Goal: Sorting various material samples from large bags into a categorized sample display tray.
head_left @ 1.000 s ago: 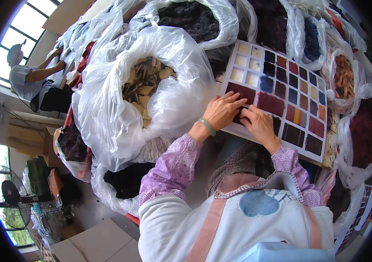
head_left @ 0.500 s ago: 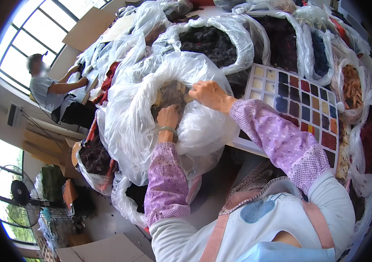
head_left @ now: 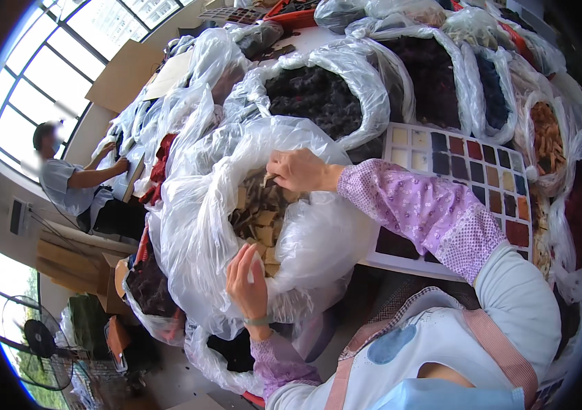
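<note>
A large clear plastic bag stands in front of me with its rim rolled outward. Inside lie small tan and brown scraps, perhaps leather or fabric offcuts. My right hand is over the far side of the opening, its fingertips pinched on a small brown scrap. At the near rim, my left hand rests against the plastic, fingers stretched out and holding nothing. Beside my right forearm is a sample board with rows of coloured squares, partly covered by my sleeve.
Open bags of dark fluffy fibre crowd the far side. Another bag with orange-brown pieces stands at the right. A co-worker sits at the far left near the windows. A fan stands at the lower left.
My left hand has drawn back out of the bag to its near rim and opened. My right hand has shifted left and down over the opening. More scraps show.
</note>
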A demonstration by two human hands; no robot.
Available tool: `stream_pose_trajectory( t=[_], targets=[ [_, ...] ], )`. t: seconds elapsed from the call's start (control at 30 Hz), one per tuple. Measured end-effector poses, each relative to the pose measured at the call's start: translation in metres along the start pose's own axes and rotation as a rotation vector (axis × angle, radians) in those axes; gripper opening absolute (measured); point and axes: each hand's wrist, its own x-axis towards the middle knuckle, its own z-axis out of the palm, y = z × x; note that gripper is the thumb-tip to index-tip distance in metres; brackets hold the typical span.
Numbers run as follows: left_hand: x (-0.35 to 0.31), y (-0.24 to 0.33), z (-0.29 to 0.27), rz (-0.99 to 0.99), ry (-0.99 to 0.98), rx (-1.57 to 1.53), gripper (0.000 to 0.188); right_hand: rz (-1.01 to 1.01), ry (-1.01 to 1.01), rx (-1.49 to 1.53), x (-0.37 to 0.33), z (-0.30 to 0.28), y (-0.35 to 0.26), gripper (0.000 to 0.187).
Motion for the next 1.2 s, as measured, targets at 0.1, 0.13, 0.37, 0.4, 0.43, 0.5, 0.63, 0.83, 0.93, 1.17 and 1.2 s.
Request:
stream_pose_trajectory(
  t=[0.1,0.13,0.37,0.4,0.43,0.5,0.63,0.83,0.93,1.17,1.2],
  targets=[
    [-0.084,-0.019,-0.046,-0.381,0.585,0.155,0.014,0.103,-0.005,0.233,-0.017,-0.058,0.005,0.014],
    [-0.109,-0.024,-0.06,-0.527,0.659,0.276,0.015,0.224,-0.026,0.249,-0.03,-0.079,0.011,0.013],
    [-0.275,-0.109,-0.04,-0.942,-0.784,0.599,0.037,0.314,0.004,-0.456,-0.177,-0.157,0.124,0.012],
    [-0.266,-0.108,-0.041,-0.982,-0.786,0.594,0.035,0.29,-0.02,-0.466,-0.188,-0.157,0.126,0.012],
    [-0.259,-0.103,-0.04,-1.029,-0.785,0.589,0.033,0.259,-0.046,-0.473,-0.195,-0.154,0.126,0.013],
    [-0.258,-0.1,-0.043,-1.003,-0.728,0.629,0.027,0.217,-0.035,-0.487,-0.203,-0.147,0.128,0.012],
    [-0.265,-0.105,-0.05,-0.849,-0.649,0.577,0.019,0.105,-0.183,-0.597,-0.214,-0.142,0.132,0.007],
    [-0.255,-0.084,-0.056,-0.966,-0.179,0.683,0.015,0.062,-0.105,-0.623,-0.212,-0.135,0.145,0.006],
    [-0.235,-0.069,-0.066,-0.908,0.102,0.671,0.018,0.152,-0.156,-0.551,-0.216,-0.135,0.148,0.005],
    [-0.093,0.032,-0.074,-0.468,0.634,0.456,0.012,0.525,-0.091,0.012,-0.218,-0.14,0.162,0.013],
    [-0.07,0.046,-0.057,-0.435,0.594,0.302,0.012,0.563,-0.089,0.058,-0.221,-0.138,0.166,0.013]
  ],
)
